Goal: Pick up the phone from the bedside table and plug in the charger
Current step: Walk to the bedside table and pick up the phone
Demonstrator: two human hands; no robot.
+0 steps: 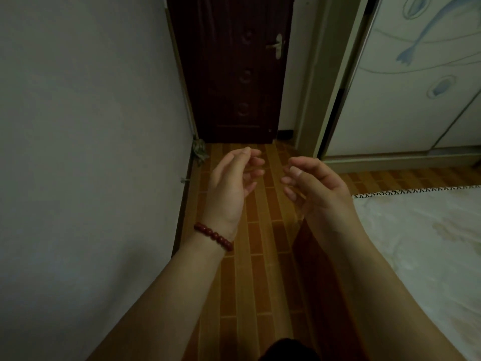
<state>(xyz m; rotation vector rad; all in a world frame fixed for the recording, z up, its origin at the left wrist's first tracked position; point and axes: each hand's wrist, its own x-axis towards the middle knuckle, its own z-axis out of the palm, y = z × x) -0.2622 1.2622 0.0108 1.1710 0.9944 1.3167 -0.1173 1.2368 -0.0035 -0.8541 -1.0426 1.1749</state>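
Note:
My left hand [231,182] is raised over the floor in the middle of the view, fingers loosely curled and apart, holding nothing. A dark red bead bracelet [213,236] circles its wrist. My right hand [315,186] is held up beside it, a short gap between them, fingers also curled and apart, with nothing in it. No phone, charger or bedside table is in view.
A narrow strip of wooden floor [257,256] runs ahead to a dark closed door [234,74]. A grey wall [86,126] stands close on the left. A bed with a pale cover [421,243] lies on the right. A white wardrobe [416,87] stands beyond it.

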